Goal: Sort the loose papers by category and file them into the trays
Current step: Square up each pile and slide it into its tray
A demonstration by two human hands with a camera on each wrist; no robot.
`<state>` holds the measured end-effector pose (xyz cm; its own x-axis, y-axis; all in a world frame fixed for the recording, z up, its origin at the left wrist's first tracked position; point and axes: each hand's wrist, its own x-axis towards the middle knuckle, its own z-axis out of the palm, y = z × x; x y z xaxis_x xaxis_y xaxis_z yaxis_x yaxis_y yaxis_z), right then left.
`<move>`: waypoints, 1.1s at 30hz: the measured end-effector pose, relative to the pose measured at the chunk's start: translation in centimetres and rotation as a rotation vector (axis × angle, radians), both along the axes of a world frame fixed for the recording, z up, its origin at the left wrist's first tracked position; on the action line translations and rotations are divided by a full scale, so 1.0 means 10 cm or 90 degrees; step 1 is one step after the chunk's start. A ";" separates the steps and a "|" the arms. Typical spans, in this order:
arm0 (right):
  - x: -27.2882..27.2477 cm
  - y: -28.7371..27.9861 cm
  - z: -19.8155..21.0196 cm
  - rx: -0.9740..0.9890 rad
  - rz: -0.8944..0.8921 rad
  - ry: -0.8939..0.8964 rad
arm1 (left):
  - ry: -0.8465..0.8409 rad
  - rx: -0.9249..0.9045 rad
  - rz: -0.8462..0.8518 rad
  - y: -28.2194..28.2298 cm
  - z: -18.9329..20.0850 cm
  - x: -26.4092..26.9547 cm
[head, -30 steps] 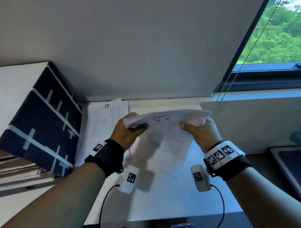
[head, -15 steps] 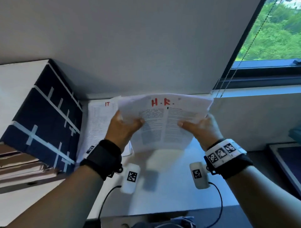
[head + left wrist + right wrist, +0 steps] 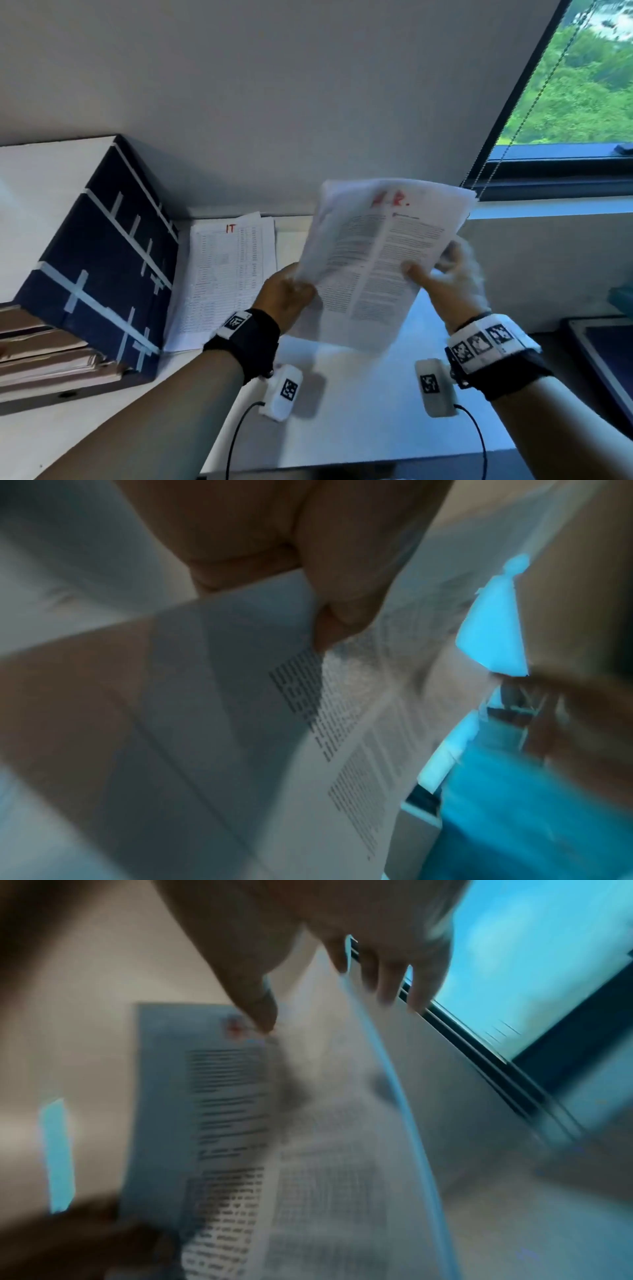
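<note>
Both hands hold up a thin sheaf of printed papers (image 3: 380, 253) marked "H.R." in red, tilted to the right above the white desk (image 3: 359, 421). My left hand (image 3: 287, 298) pinches its lower left edge; the left wrist view shows the thumb (image 3: 339, 601) pressed on the papers (image 3: 274, 723). My right hand (image 3: 442, 284) grips the right edge, thumb on the front; the right wrist view shows the thumb (image 3: 253, 1004) on the papers (image 3: 308, 1137) and fingers behind. A stack of papers marked "IT" (image 3: 222, 277) lies flat at the back left of the desk.
A dark blue box with white tape lines (image 3: 99, 260) leans at the left over stacked brown folders (image 3: 44, 363). A window (image 3: 579, 85) with a bead cord (image 3: 520, 116) is at the upper right. A dark tray (image 3: 603, 359) sits at the right edge.
The H.R. papers were lifted from a low, folded-over pose to upright, then carried right and tilted. Both hands moved right with them.
</note>
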<state>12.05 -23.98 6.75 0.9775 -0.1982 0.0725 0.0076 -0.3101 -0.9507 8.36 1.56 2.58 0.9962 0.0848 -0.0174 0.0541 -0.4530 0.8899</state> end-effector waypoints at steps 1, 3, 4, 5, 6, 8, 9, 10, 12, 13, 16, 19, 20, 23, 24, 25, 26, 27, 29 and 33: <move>-0.06 -0.06 0.14 -0.067 -0.066 -0.128 | -0.033 0.082 -0.034 -0.01 0.14 0.05; -0.25 -0.07 0.51 -0.258 -0.086 -0.457 | -0.091 0.312 -0.087 -0.07 0.51 0.17; -0.32 -0.01 0.69 -0.351 -0.029 -0.569 | -0.114 0.419 -0.109 -0.14 0.69 0.23; -0.35 0.07 0.83 -0.451 0.038 -0.613 | -0.136 0.500 -0.132 -0.23 0.87 0.28; -0.36 0.18 0.93 -0.570 0.107 -0.572 | -0.141 0.572 -0.163 -0.30 0.99 0.31; -0.29 0.38 0.98 -0.825 0.226 -0.289 | -0.151 0.693 -0.228 -0.44 1.14 0.34; -0.25 0.44 0.94 -0.894 0.247 -0.181 | -0.157 0.747 -0.254 -0.50 1.18 0.34; -0.22 0.49 0.90 -0.924 0.266 -0.118 | -0.161 0.781 -0.267 -0.55 1.21 0.34; -0.23 0.56 0.83 -0.912 0.276 -0.056 | -0.166 0.803 -0.293 -0.61 1.25 0.32; -0.20 0.58 0.78 -0.893 0.280 -0.042 | -0.170 0.803 -0.301 -0.62 1.24 0.33; 0.00 0.54 0.70 -0.802 0.313 0.052 | -0.298 0.765 -0.215 -0.48 1.16 0.37; 0.22 0.23 0.61 -0.557 0.262 0.150 | -0.307 0.660 0.085 -0.08 1.07 0.37; 0.25 0.11 0.56 -0.466 0.238 0.167 | -0.218 0.618 0.155 0.07 1.02 0.32; 0.22 -0.13 0.37 -0.114 0.239 0.187 | -0.004 0.186 0.216 0.27 0.72 0.16; 0.20 -0.15 0.33 0.000 0.263 0.184 | 0.075 -0.040 0.165 0.23 0.63 0.11; 0.17 -0.13 0.31 0.079 0.291 0.175 | 0.151 -0.238 0.094 0.16 0.54 0.06; 0.15 -0.09 0.31 0.113 0.313 0.158 | 0.180 -0.347 0.037 0.11 0.47 0.06; 0.15 -0.03 0.31 0.102 0.314 0.134 | 0.160 -0.372 0.018 0.05 0.44 0.08; 0.16 0.09 0.32 0.046 0.263 0.086 | 0.050 -0.343 0.070 -0.04 0.51 0.15; 0.16 0.26 0.34 0.102 0.142 -0.023 | -0.162 -0.260 0.117 -0.06 0.68 0.26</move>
